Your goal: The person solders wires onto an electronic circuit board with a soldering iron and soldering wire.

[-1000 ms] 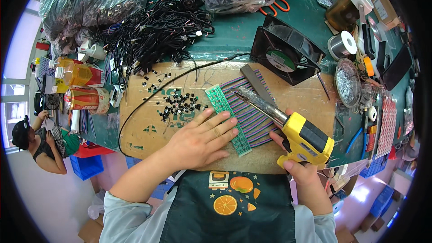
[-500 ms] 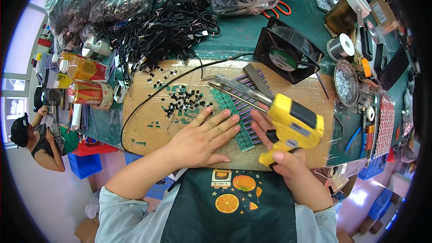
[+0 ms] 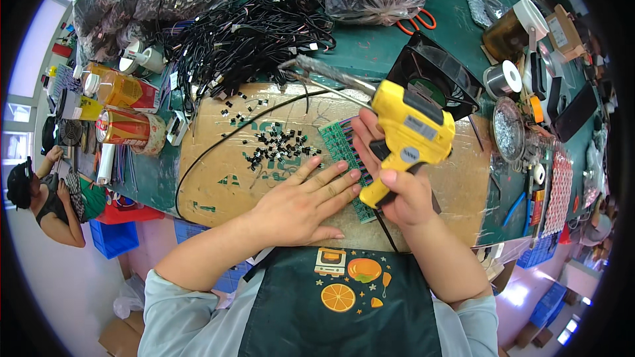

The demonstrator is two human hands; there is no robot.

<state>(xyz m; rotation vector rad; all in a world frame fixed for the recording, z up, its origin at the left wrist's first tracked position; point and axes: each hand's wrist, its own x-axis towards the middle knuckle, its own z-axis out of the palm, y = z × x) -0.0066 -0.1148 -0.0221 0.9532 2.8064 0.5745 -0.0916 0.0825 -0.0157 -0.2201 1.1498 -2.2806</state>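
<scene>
The step in hand appears to be steadying the board [image 3: 336, 144] on the mat [image 3: 456, 182] under the left hand [image 3: 297, 205], laid flat with fingers spread, while the right hand [image 3: 405, 201] grips the soldering gun [image 3: 413, 125], its tip pointing away over the bench [image 3: 370, 46]. Applying the tip would call for turning it back toward the board without shifting the work. Loose parts [image 3: 281, 147] lie beside the board; the cord [image 3: 284, 101], wires [image 3: 258, 33] and fan [image 3: 442, 69] restrict clearance beyond.
</scene>
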